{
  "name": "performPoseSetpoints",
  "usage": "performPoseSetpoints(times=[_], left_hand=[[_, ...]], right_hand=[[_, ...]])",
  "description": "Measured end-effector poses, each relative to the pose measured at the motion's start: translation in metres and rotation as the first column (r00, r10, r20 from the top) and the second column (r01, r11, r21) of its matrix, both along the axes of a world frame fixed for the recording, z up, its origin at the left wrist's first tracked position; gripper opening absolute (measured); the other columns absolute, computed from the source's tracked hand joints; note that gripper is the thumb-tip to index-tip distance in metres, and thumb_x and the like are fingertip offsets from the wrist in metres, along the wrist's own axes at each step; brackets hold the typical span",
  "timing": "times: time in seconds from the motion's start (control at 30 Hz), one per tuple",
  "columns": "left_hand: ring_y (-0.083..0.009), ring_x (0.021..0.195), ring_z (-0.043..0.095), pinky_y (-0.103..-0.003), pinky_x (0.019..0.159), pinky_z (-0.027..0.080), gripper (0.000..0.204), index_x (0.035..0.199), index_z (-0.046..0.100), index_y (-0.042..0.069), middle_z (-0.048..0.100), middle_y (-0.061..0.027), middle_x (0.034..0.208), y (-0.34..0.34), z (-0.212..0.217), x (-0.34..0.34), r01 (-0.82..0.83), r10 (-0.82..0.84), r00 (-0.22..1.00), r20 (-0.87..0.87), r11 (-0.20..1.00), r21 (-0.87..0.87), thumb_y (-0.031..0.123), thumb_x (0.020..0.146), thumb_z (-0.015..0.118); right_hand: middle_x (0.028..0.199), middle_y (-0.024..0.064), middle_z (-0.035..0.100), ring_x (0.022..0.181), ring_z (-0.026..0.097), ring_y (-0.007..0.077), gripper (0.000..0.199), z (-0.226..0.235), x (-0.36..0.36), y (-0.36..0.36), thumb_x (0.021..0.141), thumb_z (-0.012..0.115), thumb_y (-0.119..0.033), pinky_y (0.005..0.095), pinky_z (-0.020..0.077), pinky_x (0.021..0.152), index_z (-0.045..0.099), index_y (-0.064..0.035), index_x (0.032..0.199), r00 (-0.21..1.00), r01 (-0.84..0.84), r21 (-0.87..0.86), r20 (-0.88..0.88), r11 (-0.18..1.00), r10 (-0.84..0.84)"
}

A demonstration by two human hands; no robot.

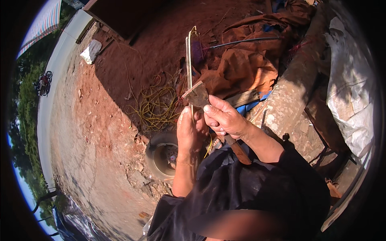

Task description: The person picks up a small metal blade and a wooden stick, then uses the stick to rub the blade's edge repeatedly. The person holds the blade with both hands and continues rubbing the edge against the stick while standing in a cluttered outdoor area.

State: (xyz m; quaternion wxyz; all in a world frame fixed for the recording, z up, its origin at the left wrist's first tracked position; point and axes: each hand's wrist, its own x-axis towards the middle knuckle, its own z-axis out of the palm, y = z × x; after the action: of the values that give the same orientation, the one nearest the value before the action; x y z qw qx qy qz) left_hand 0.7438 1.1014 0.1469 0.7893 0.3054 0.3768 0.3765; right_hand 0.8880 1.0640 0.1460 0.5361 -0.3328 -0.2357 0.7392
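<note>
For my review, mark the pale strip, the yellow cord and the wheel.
Pale strip (189,63): head view, on its bare length above the blade (197,96).
Yellow cord (154,109): head view, mid-tangle.
Wheel (162,155): head view, its dished inner face.

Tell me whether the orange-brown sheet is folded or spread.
Neither neatly folded nor spread: the orange-brown sheet lies bunched up, its surface full of uneven creases.

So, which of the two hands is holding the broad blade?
The right hand: its thumb and fingers hold the rust-brown blade. The left hand instead grips the long, pale strip.
</note>
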Motion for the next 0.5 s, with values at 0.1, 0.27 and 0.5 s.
performPoseSetpoints(times=[0.1,0.27,0.5], left_hand=[[-0.0107,0.046,0.035,-0.026,0.045,0.034,0.037,0.084,0.046,0.013,0.038,0.0024,0.058,-0.004,0.001,0.006,0.036,-0.034,0.998,0.044,0.998,-0.048,0.043,0.105,0.043],[-0.0103,0.045,0.034,-0.027,0.044,0.033,0.036,0.085,0.045,0.013,0.038,0.0020,0.058,0.012,0.001,0.008,0.060,-0.059,0.998,0.021,0.997,-0.046,0.043,0.105,0.042],[-0.0090,0.041,0.027,-0.026,0.040,0.026,0.039,0.082,0.044,0.016,0.034,0.0043,0.055,0.012,0.004,0.017,0.033,-0.033,0.999,0.004,0.997,-0.066,0.047,0.106,0.039]], right_hand=[[0.068,-0.0059,0.043,0.047,0.033,-0.0012,0.011,0.000,0.020,0.012,0.107,0.046,-0.026,0.0158,0.0272,0.038,0.049,-0.0160,0.103,0.998,0.037,0.007,-0.051,0.999,-0.037],[0.068,-0.0041,0.042,0.045,0.032,-0.0005,0.015,0.004,0.036,0.019,0.107,0.044,-0.028,0.0165,0.0278,0.038,0.046,-0.0149,0.101,0.999,-0.037,0.017,0.008,0.999,0.037],[0.068,-0.0045,0.043,0.046,0.032,-0.0011,0.018,0.004,0.043,0.028,0.107,0.045,-0.027,0.0174,0.0270,0.037,0.042,-0.0146,0.094,0.997,-0.082,0.009,0.013,0.997,0.082]])
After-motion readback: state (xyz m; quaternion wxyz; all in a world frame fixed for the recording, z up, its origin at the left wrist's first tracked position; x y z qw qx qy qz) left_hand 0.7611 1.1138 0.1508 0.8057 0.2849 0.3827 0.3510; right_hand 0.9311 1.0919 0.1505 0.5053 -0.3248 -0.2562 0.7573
